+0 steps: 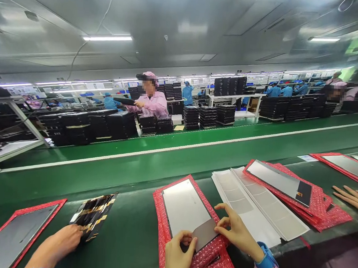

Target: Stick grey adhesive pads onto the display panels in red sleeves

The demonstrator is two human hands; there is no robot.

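Observation:
My left hand [179, 254] and my right hand [238, 229] both pinch a grey film piece [204, 234] lying on the lower end of a silver display panel [183, 206]. That panel rests on a red bubble wrap bag [159, 213]. To my right lie long white sheets [261, 206] and a second panel [277, 181] on its own red bag [333, 214]. A blue strap circles my right wrist [267, 258]. Another person's hand [54, 249] touches a black and gold stack of flexible strips [93, 215] at left.
Further red-edged panels [17, 233] lie at both ends of the green conveyor belt [134, 183]. Another person's fingers [351, 198] enter at right. Beyond the belt stand several black panel stacks [122, 125] and workers in pink and blue.

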